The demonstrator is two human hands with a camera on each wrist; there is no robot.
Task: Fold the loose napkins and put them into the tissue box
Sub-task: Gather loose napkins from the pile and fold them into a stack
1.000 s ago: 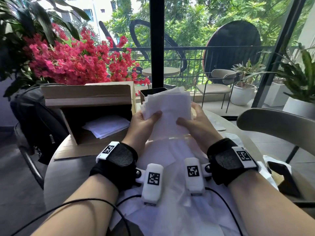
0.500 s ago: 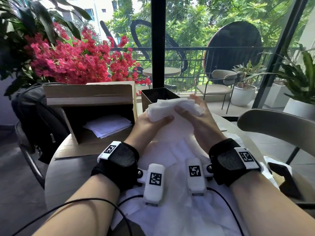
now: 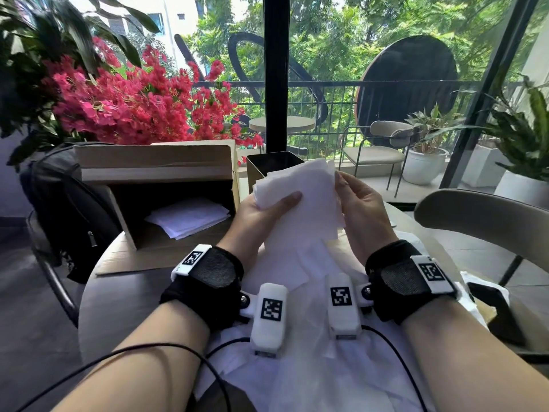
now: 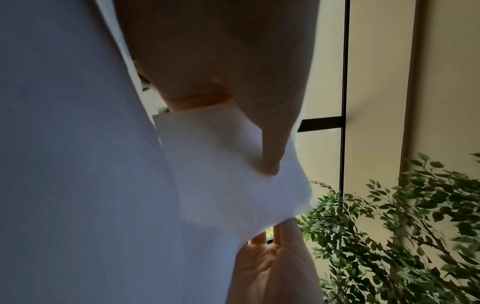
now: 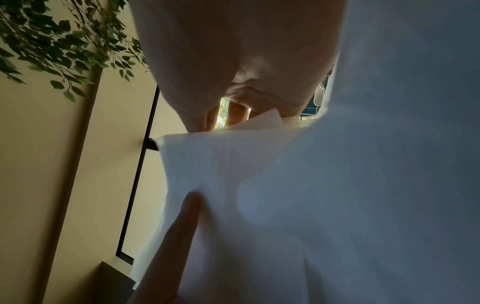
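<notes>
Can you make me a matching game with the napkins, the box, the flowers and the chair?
Things:
1. held napkins
2. cardboard box
3. pink flowers
4. beige chair

Places:
A. behind the box, on the left
B. at the right edge of the table
C. up in both hands, left hand and right hand
D. on the table, open, with folded napkins inside

Pairs: 1-C, 2-D, 3-A, 4-B

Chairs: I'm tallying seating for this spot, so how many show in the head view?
3: a dark one left of the table, a beige backrest at right, one on the balcony. Others may be hidden.
</notes>
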